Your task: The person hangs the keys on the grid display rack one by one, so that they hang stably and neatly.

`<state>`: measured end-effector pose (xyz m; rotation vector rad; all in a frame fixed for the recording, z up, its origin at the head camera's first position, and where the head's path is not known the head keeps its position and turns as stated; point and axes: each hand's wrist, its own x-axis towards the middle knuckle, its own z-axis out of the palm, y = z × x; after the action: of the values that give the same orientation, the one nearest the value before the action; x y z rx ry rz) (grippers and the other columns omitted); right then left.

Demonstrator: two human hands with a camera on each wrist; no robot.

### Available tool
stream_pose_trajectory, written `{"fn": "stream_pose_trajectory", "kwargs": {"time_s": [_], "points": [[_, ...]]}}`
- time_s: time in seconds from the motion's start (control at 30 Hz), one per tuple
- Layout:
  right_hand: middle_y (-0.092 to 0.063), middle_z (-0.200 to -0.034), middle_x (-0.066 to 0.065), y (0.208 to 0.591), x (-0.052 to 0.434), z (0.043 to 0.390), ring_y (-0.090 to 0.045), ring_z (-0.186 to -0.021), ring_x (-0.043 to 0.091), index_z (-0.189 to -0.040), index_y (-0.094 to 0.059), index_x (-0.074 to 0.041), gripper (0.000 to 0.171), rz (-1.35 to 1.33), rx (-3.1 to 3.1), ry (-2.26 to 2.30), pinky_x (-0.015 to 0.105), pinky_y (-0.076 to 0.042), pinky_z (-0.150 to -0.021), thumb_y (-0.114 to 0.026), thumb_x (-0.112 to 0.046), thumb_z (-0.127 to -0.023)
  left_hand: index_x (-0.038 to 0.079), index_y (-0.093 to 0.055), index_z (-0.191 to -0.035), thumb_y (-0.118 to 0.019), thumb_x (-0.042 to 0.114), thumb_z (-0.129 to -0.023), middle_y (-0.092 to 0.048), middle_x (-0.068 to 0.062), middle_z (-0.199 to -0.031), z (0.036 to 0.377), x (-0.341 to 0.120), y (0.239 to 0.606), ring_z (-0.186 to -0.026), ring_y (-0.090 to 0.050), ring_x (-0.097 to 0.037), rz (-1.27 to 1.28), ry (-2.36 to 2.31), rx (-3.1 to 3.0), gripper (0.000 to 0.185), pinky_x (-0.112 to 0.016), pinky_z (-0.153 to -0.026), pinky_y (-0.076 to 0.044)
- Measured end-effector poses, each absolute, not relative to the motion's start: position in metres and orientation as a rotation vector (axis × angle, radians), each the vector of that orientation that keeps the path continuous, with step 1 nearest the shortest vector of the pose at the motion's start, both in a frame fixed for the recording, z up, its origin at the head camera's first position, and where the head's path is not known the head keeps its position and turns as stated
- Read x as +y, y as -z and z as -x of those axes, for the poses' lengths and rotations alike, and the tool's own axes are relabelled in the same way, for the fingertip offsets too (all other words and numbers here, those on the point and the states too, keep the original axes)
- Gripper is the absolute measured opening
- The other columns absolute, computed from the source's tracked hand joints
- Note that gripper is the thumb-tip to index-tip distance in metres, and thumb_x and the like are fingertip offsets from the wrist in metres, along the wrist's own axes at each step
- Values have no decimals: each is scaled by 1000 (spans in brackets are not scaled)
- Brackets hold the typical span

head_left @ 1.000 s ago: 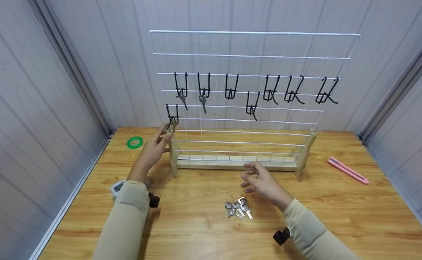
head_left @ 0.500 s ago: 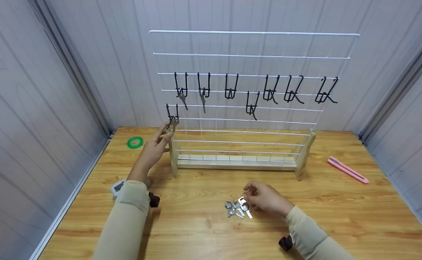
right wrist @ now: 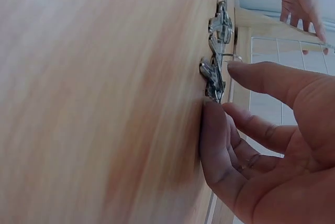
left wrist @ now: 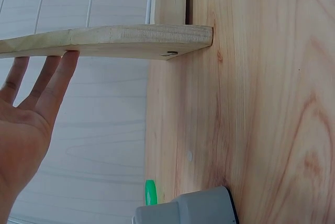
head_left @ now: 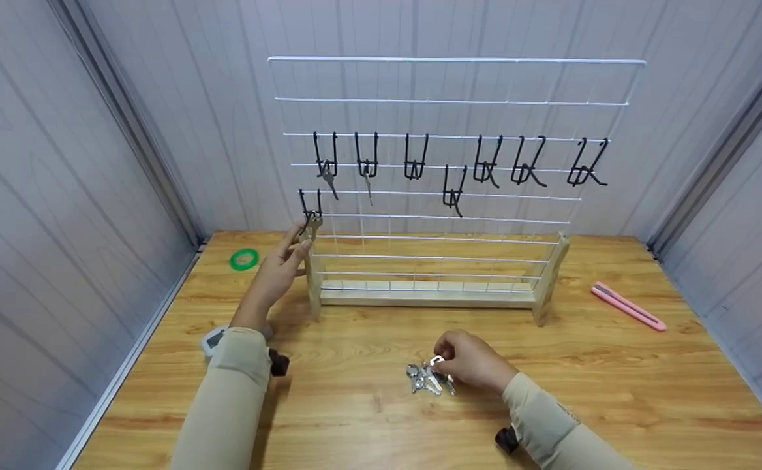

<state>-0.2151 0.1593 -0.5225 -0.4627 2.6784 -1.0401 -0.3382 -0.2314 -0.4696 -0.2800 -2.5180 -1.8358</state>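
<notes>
A small pile of silvery keys (head_left: 432,384) lies on the wooden table. My right hand (head_left: 475,360) is over its right side, thumb and fingertips right at the keys; in the right wrist view a gap shows between thumb (right wrist: 256,75) and forefinger (right wrist: 213,130). A white wire rack (head_left: 433,299) on a wooden base stands behind. My left hand (head_left: 276,269) holds its left wooden post (left wrist: 120,41), fingers reaching behind it. Black hooks hang on the wires. Two upper-left hooks carry keys (head_left: 330,183), and another key (head_left: 316,225) hangs lower, beside the left hand.
A green tape roll (head_left: 244,259) lies at the left, with a grey device (head_left: 213,339) partly behind the left sleeve. Toward the right edge lies a pink cutter (head_left: 627,307). White panel walls enclose the table on the left, back and right.
My right hand has come down from in front of the rack to the keys, its fingers drawing in. A key on the second hook has turned edge-on. The left hand stays in place.
</notes>
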Motion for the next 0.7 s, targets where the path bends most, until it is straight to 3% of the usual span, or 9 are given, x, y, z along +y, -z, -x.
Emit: {"fn": "stream_pose_trajectory", "kwargs": {"time_s": [0.33, 0.7], "points": [[-66, -84, 1, 520, 152, 215, -56, -77, 12, -86, -70, -7, 10, 508, 2776, 912, 27, -50, -68, -81, -9, -86, 31, -26, -171, -49, 44, -113, -34, -23, -168, 337, -232, 470, -151, -48, -43, 288, 1806, -2534, 64, -57, -114, -57], [-63, -85, 2, 515, 146, 214, -55, -80, 16, -85, -68, -7, 16, 484, 2745, 811, 30, -47, -69, -83, -8, -79, 27, -24, -172, -51, 38, -114, -33, -24, -167, 338, -233, 470, -151, -48, -44, 298, 1842, -2509, 65, -58, -114, -56]]}}
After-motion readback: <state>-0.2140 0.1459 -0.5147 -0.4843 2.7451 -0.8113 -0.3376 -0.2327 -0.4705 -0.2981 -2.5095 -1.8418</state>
